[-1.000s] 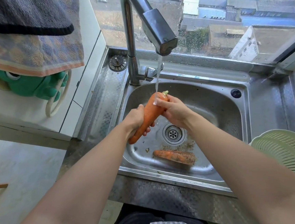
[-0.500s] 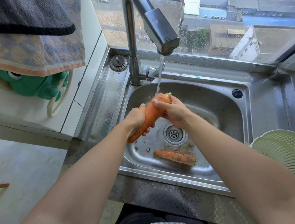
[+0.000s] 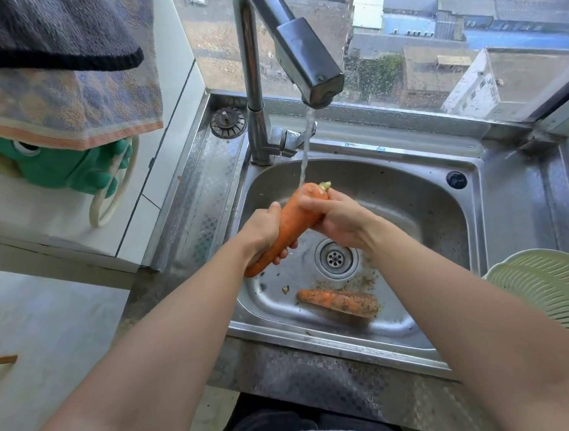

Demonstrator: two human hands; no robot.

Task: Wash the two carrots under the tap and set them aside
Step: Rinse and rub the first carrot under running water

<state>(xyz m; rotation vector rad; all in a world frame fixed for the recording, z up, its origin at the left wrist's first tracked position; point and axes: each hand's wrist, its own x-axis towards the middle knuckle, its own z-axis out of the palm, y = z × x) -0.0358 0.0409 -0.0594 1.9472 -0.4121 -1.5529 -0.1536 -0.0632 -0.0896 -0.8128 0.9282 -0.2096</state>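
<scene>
In the steel sink (image 3: pixel 449 202), both hands grip the wet carrot (image 3: pixel 289 226) under the tap (image 3: pixel 306 62): left hand (image 3: pixel 263 229) low, right hand (image 3: pixel 338 216) on top. Slick skin could let it slip.

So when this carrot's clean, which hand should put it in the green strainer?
The right hand, probably. It grips the carrot by its top, and the green strainer sits on that side of the sink; the left hand would have to cross over.
</scene>
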